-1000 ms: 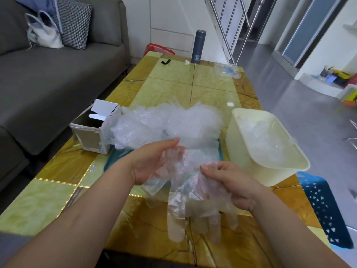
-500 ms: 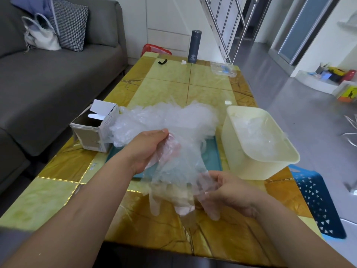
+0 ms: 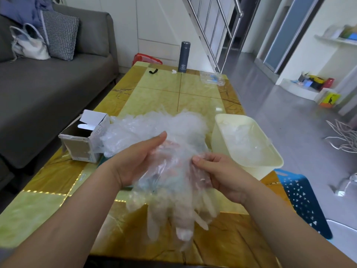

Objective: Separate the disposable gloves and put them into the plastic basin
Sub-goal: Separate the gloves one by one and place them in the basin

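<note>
Nearest me, above the front part of the bench (image 3: 154, 101), both hands hold a bunch of disposable gloves (image 3: 173, 200) whose clear fingers hang down toward the yellow surface. The left hand (image 3: 139, 161) cradles the bunch from behind with its thumb laid across the top, its grip closed round the plastic. The right hand (image 3: 222, 175) pinches the right edge of the same bunch between curled fingers and thumb. Just beyond the hands a loose pile of gloves (image 3: 150, 128) lies on the bench, touching an opened cardboard box (image 3: 81, 147) on its left. Right of the pile stands the cream plastic basin (image 3: 217, 140), with some separated gloves (image 3: 245, 140) inside. At the far end a dark flask (image 3: 184, 57) stands upright.
</note>
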A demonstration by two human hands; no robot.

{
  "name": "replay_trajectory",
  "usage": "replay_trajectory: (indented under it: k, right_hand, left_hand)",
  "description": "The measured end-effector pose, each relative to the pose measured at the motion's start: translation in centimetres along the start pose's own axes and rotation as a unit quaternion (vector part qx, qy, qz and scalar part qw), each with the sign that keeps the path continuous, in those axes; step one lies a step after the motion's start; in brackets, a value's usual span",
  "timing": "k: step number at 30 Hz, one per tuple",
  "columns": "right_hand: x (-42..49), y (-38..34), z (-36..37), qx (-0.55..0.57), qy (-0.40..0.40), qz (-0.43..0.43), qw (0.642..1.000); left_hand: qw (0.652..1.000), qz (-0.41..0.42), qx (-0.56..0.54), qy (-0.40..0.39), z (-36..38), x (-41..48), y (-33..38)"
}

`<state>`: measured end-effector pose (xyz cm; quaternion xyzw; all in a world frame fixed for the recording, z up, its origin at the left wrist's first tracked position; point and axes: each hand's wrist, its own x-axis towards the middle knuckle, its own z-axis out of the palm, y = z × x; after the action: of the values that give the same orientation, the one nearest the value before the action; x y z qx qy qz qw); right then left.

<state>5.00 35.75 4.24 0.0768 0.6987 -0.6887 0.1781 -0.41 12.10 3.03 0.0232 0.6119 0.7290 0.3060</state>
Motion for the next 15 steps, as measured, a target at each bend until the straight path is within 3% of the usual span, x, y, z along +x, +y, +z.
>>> replay_trajectory:
  k: [3, 8, 15]
  right_hand:
    - [-0.3, -3.0, -1.6, -0.036, 0.046, -0.029, 0.998]
    - [1.4, -7.5, -5.8, -0.172, 0.138, -0.054, 0.974]
    - [8.3, -8.3, -13.8, -0.399, 0.276, -0.034, 0.874]
  left_hand:
    - [0.998, -0.008, -0.012, -0.068, 0.7, 1.1, 0.2]
    - [0.998, 0.063, 0.007, 0.004, 5.9, 5.0, 3.8]
    - [0.992, -0.015, 0.124, 0.019, 13.8, 10.7, 6.5]
